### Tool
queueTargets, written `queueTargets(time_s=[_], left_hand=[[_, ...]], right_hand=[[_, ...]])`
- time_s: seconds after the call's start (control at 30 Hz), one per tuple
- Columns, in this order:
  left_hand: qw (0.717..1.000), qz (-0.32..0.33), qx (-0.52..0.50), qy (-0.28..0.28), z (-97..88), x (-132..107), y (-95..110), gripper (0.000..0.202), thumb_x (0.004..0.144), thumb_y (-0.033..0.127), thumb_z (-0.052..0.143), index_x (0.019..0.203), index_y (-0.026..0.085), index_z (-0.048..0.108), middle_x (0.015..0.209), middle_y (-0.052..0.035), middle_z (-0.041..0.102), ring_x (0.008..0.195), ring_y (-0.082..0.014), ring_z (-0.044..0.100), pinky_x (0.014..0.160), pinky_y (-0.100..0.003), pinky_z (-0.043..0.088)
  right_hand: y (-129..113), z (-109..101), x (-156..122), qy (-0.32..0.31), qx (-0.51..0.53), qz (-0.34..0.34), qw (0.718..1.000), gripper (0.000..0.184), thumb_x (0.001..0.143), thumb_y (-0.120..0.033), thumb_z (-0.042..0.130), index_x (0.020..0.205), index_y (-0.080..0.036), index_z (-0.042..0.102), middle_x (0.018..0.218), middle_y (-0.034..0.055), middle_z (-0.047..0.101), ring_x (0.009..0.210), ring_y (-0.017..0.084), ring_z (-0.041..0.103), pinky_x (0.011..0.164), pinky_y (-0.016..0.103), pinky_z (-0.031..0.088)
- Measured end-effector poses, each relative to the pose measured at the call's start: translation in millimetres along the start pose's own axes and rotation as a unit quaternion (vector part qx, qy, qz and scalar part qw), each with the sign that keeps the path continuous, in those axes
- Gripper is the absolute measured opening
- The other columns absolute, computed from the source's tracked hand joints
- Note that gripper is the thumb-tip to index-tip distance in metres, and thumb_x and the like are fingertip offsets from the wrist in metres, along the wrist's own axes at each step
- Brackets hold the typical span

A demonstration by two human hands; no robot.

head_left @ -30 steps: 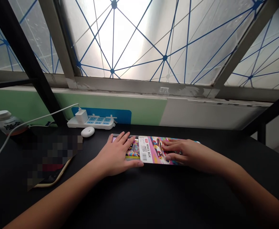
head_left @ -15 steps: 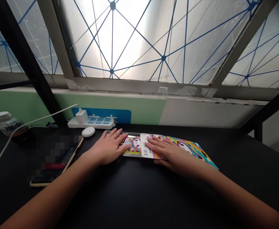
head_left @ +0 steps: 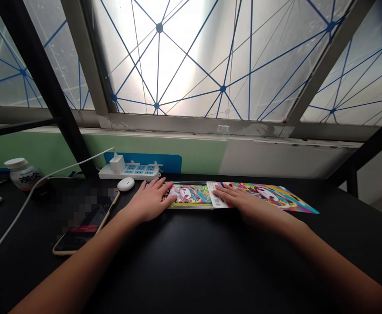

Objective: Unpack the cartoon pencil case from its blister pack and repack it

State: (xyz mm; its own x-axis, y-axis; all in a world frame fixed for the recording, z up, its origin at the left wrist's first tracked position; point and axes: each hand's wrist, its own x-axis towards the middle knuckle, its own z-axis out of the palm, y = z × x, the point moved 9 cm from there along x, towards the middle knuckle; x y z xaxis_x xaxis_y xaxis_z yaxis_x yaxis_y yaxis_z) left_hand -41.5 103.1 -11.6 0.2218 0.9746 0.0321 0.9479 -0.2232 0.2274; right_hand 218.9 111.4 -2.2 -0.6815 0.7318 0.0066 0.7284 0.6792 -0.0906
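Near the wall lies a flat, clear-edged case (head_left: 191,195) with a bright cartoon print. My left hand (head_left: 150,201) rests flat on its left end, fingers spread and covering that part. To the right, a colourful printed cardboard sleeve (head_left: 277,196) with a white end panel and a barcode overlaps the case's right portion. On the sleeve's left part, my right hand (head_left: 248,204) lies flat with fingers stretched out. The sleeve's right end points out over the desk. How much of the case sits inside it is hidden.
A phone (head_left: 79,235) lies left of my left forearm, close to a white earbud case (head_left: 126,184). Behind stands a power strip (head_left: 135,171) with a charger; its white cable (head_left: 21,213) crosses the left side. A white-lidded jar (head_left: 24,175) stands far left, before the windowed wall.
My right hand and the sleeve have slid to the right, and more of the case's print shows between my hands. My left hand stays on the case's left end. The view shifted slightly.
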Motion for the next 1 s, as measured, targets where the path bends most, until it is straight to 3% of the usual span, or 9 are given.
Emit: queueTargets(time_s=[0.2, 0.33, 0.43, 0.53, 0.6, 0.67, 0.8, 0.9, 1.0], left_hand=[[1.000, -0.005, 0.023, 0.020, -1.8, 1, -1, 0.069, 0.097, 0.068, 0.024, 0.153, 0.028, 0.037, 0.163, -0.0095, 0.028, 0.151, -0.0336, 0.021, 0.116, -0.063, 0.018], [0.999, 0.000, 0.026, 0.024, -1.1, 2, 0, 0.069, 0.098, 0.068, 0.024, 0.153, 0.028, 0.037, 0.163, -0.0104, 0.028, 0.151, -0.0343, 0.021, 0.115, -0.063, 0.019], [0.999, -0.001, 0.027, 0.036, -0.4, 2, 3, 0.068, 0.099, 0.065, 0.025, 0.153, 0.026, 0.038, 0.162, -0.0116, 0.029, 0.151, -0.0344, 0.021, 0.115, -0.063, 0.018], [0.998, 0.004, 0.035, 0.055, 1.4, 0, 12, 0.067, 0.100, 0.063, 0.024, 0.151, 0.023, 0.040, 0.162, -0.0131, 0.030, 0.150, -0.0350, 0.022, 0.115, -0.063, 0.019], [0.997, 0.008, 0.041, 0.066, 3.4, -1, 20, 0.066, 0.100, 0.062, 0.024, 0.150, 0.023, 0.042, 0.161, -0.0131, 0.032, 0.150, -0.0353, 0.023, 0.115, -0.063, 0.020], [0.996, 0.012, 0.047, 0.075, 4.9, -1, 25, 0.065, 0.101, 0.062, 0.023, 0.149, 0.024, 0.043, 0.161, -0.0125, 0.033, 0.150, -0.0354, 0.024, 0.115, -0.064, 0.020], [0.995, 0.028, 0.050, 0.082, 4.8, 4, 25, 0.064, 0.101, 0.061, 0.025, 0.149, 0.024, 0.044, 0.161, -0.0117, 0.034, 0.150, -0.0339, 0.024, 0.116, -0.061, 0.022], [0.995, 0.031, 0.045, 0.083, 2.2, 6, 19, 0.062, 0.101, 0.060, 0.027, 0.149, 0.025, 0.044, 0.160, -0.0106, 0.035, 0.149, -0.0324, 0.027, 0.116, -0.057, 0.025], [0.995, 0.029, 0.041, 0.090, -0.1, 7, 15, 0.061, 0.101, 0.059, 0.028, 0.149, 0.025, 0.045, 0.160, -0.0104, 0.035, 0.149, -0.0326, 0.028, 0.116, -0.057, 0.025]], right_hand=[[15, -47, -14, 0.067, -0.081, 0.062, 0.993, 0.082, 0.070, 0.003, 0.039, 0.146, -0.025, 0.050, 0.150, 0.0051, 0.050, 0.137, 0.029, 0.048, 0.113, 0.054, 0.040], [-32, -65, -33, 0.122, -0.069, 0.050, 0.989, 0.083, 0.071, 0.002, 0.040, 0.149, -0.023, 0.046, 0.153, 0.0059, 0.046, 0.138, 0.029, 0.046, 0.114, 0.051, 0.040], [-108, -28, -37, 0.055, -0.018, -0.061, 0.996, 0.071, 0.082, -0.006, 0.044, 0.150, -0.025, 0.044, 0.154, 0.0077, 0.044, 0.138, 0.031, 0.047, 0.113, 0.050, 0.041], [-185, 29, -35, -0.088, 0.027, -0.204, 0.975, 0.063, 0.094, -0.039, 0.057, 0.151, -0.017, 0.042, 0.153, 0.0203, 0.041, 0.138, 0.040, 0.042, 0.109, 0.054, 0.043], [-209, 42, -21, -0.092, 0.049, -0.233, 0.967, 0.073, 0.095, -0.056, 0.053, 0.153, -0.015, 0.039, 0.156, 0.0241, 0.032, 0.143, 0.042, 0.032, 0.111, 0.056, 0.039], [-214, 41, 1, -0.064, 0.062, -0.227, 0.970, 0.074, 0.096, -0.059, 0.048, 0.153, -0.012, 0.038, 0.158, 0.0245, 0.031, 0.146, 0.040, 0.029, 0.116, 0.055, 0.032], [-204, 29, 39, 0.017, 0.081, -0.223, 0.971, 0.051, 0.103, -0.045, 0.041, 0.144, -0.017, 0.049, 0.150, 0.0155, 0.049, 0.144, 0.028, 0.036, 0.119, 0.048, 0.025], [-195, 21, 47, 0.076, 0.094, -0.223, 0.967, 0.038, 0.102, -0.037, 0.042, 0.132, -0.020, 0.059, 0.136, 0.0103, 0.062, 0.130, 0.025, 0.051, 0.111, 0.042, 0.035], [-176, 11, 49, 0.115, 0.050, -0.209, 0.970, 0.029, 0.100, -0.027, 0.041, 0.106, -0.018, 0.068, 0.106, 0.0095, 0.072, 0.100, 0.023, 0.063, 0.094, 0.036, 0.044]])
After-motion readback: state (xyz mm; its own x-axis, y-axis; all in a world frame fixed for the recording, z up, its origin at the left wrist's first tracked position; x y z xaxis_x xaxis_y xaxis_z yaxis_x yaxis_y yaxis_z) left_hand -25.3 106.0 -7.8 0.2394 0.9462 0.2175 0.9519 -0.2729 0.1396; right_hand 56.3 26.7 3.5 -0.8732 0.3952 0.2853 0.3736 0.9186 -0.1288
